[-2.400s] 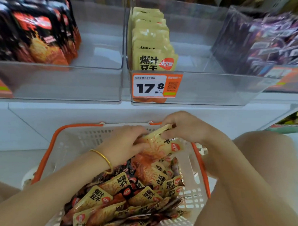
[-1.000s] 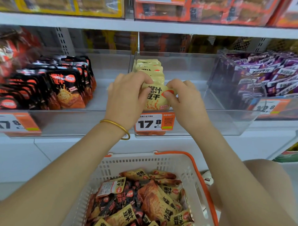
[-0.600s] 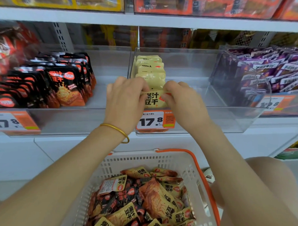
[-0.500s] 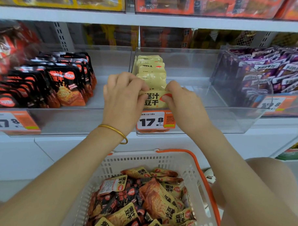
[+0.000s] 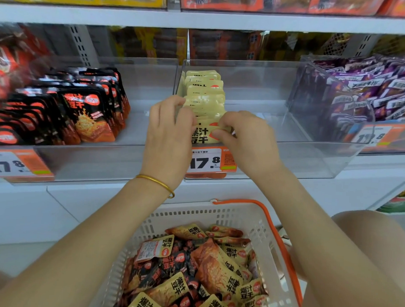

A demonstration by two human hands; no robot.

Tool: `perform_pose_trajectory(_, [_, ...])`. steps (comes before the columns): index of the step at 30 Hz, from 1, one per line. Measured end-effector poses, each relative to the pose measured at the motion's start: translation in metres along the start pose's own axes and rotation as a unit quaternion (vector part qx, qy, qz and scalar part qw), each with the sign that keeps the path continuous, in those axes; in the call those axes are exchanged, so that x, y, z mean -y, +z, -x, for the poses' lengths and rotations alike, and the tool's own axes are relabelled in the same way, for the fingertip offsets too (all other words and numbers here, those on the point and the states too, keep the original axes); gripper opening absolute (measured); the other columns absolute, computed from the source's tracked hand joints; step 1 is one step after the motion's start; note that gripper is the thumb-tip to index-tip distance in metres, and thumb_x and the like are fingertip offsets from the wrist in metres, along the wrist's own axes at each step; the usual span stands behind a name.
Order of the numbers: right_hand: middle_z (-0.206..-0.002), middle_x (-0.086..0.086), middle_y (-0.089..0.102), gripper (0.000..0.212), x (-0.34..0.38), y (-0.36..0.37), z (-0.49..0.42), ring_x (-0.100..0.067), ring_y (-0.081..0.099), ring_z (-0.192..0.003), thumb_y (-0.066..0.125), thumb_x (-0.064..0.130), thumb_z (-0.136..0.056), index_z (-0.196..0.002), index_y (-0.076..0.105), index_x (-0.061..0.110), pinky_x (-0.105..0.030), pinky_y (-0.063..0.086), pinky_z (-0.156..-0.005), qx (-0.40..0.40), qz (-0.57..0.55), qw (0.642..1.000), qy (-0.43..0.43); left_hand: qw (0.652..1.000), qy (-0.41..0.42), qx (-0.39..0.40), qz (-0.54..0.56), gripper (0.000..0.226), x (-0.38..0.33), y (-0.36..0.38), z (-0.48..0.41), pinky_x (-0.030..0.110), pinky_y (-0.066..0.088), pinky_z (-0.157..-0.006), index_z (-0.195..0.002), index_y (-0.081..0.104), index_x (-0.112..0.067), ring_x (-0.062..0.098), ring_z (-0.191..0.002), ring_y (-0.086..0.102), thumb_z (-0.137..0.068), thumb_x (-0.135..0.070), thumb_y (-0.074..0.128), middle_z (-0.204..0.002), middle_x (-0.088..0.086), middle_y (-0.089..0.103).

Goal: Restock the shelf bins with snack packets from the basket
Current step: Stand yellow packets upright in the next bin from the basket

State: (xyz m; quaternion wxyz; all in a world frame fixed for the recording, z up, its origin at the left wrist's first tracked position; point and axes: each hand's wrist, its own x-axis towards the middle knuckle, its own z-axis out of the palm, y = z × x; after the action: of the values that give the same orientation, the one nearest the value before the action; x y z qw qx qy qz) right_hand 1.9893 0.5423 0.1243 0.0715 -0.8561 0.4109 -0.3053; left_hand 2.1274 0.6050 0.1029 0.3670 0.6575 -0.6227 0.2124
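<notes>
A row of yellow snack packets (image 5: 204, 93) stands upright in the middle clear shelf bin (image 5: 311, 161). Both hands are at the front packet (image 5: 201, 136) of that row. My left hand (image 5: 169, 133) grips its left edge with curled fingers, and my right hand (image 5: 245, 138) pinches its right edge. Below, a white basket (image 5: 258, 226) with an orange rim holds several yellow and black packets (image 5: 215, 271).
The left bin holds black packets (image 5: 88, 112) and the right bin holds purple packets (image 5: 378, 90). Orange price tags (image 5: 210, 162) hang on the bin fronts. The right part of the middle bin has no packets. My knee (image 5: 364, 232) is beside the basket.
Both hands lifted yellow packets out of the basket, carried them up to the middle bin and lowered them at the front of the row. My view tilted up to the shelf.
</notes>
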Motion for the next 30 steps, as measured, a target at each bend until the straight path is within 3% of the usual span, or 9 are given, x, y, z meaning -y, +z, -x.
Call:
perform_pose_trajectory(4, [-0.092, 0.001, 0.057, 0.023, -0.001, 0.006, 0.003, -0.022, 0.058, -0.083, 0.059, 0.036, -0.090, -0.100, 0.063, 0.016, -0.032, 0.042, -0.069, -0.033, -0.018, 0.999, -0.003, 1.000, 0.013, -0.003, 0.008, 0.020, 0.003, -0.001, 0.000, 0.032, 0.029, -0.089, -0.089, 0.054, 0.002, 0.029, -0.106, 0.034, -0.087, -0.008, 0.037, -0.118, 0.025, 0.052])
perform_pose_trajectory(8, [-0.091, 0.004, 0.058, 0.039, -0.002, 0.008, 0.010, -0.019, 0.060, -0.077, 0.066, 0.036, -0.086, -0.110, 0.046, 0.012, -0.032, 0.044, -0.065, -0.061, -0.109, 0.992, 0.030, 1.000, 0.016, -0.002, 0.015, 0.021, 0.004, -0.003, 0.001, 0.034, 0.031, -0.089, -0.089, 0.055, 0.001, 0.028, -0.105, 0.035, -0.087, -0.012, 0.039, -0.117, 0.022, 0.053])
perform_pose_trajectory(14, [-0.091, -0.002, 0.063, 0.042, -0.005, 0.009, 0.010, -0.025, 0.063, -0.082, 0.059, 0.038, -0.090, -0.119, 0.047, 0.010, -0.038, 0.048, -0.070, -0.034, -0.074, 0.997, -0.004, 1.000, 0.003, 0.006, 0.002, 0.020, 0.001, -0.009, 0.005, 0.039, 0.038, -0.092, -0.100, 0.057, -0.001, 0.030, -0.110, 0.040, -0.086, -0.012, 0.048, -0.123, 0.018, 0.051])
perform_pose_trajectory(17, [-0.088, -0.002, 0.063, 0.034, -0.003, -0.003, 0.022, -0.022, 0.062, -0.080, 0.062, 0.030, -0.088, -0.112, 0.052, 0.008, -0.043, 0.050, -0.071, -0.150, -0.090, 0.984, -0.043, 0.999, 0.014, -0.034, 0.018, 0.021, -0.008, -0.020, 0.017, 0.039, 0.038, -0.091, -0.106, 0.059, -0.002, 0.030, -0.109, 0.044, -0.085, -0.002, 0.057, -0.121, 0.016, 0.053])
perform_pose_trajectory(20, [-0.078, 0.011, 0.055, 0.015, 0.000, -0.009, 0.057, -0.008, 0.054, -0.070, 0.057, 0.020, -0.088, -0.102, 0.052, 0.019, -0.032, 0.047, -0.064, -0.210, -0.168, 0.963, -0.026, 0.997, 0.044, -0.028, 0.059, 0.019, -0.011, -0.025, 0.046, 0.028, 0.033, -0.093, -0.104, 0.061, -0.001, 0.029, -0.105, 0.049, -0.085, -0.002, 0.056, -0.114, 0.014, 0.056])
perform_pose_trajectory(22, [-0.074, 0.017, 0.054, 0.016, 0.000, 0.001, 0.083, -0.009, 0.053, -0.067, 0.054, 0.021, -0.087, -0.097, 0.047, 0.031, -0.029, 0.045, -0.059, -0.140, -0.190, 0.972, 0.012, 0.994, 0.066, 0.028, 0.077, 0.019, -0.008, -0.020, 0.071, 0.027, 0.036, -0.091, -0.103, 0.062, -0.002, 0.027, -0.103, 0.050, -0.086, -0.005, 0.053, -0.113, 0.011, 0.056])
perform_pose_trajectory(25, [-0.086, 0.010, 0.060, 0.012, -0.018, 0.025, 0.098, -0.016, 0.060, -0.078, 0.049, 0.026, -0.093, -0.104, 0.048, 0.028, -0.032, 0.047, -0.065, 0.116, 0.001, 0.993, 0.009, 0.977, 0.105, 0.174, 0.069, 0.020, 0.002, -0.003, 0.100, 0.033, 0.048, -0.080, -0.100, 0.063, -0.007, 0.024, -0.099, 0.054, -0.081, -0.002, 0.058, -0.111, 0.008, 0.056])
perform_pose_trajectory(28, [-0.113, -0.001, 0.059, 0.024, -0.053, 0.061, 0.090, -0.023, 0.056, -0.105, 0.048, 0.027, -0.095, -0.116, 0.054, 0.016, -0.034, 0.045, -0.083, 0.437, 0.149, 0.886, 0.031, 0.944, 0.085, 0.310, 0.079, 0.021, 0.009, 0.015, 0.118, 0.036, 0.054, -0.080, -0.101, 0.064, -0.008, 0.025, -0.102, 0.057, -0.082, -0.006, 0.058, -0.114, 0.008, 0.057])
perform_pose_trajectory(30, [-0.111, -0.003, 0.056, 0.019, -0.081, 0.100, 0.098, -0.023, 0.053, -0.103, 0.048, 0.026, -0.095, -0.111, 0.054, 0.018, -0.032, 0.040, -0.082, 0.517, 0.210, 0.829, 0.025, 0.923, 0.066, 0.369, 0.083, 0.021, 0.010, 0.025, 0.128, 0.039, 0.052, -0.087, -0.107, 0.062, -0.012, 0.023, -0.112, 0.051, -0.088, -0.011, 0.054, -0.123, 0.006, 0.052])
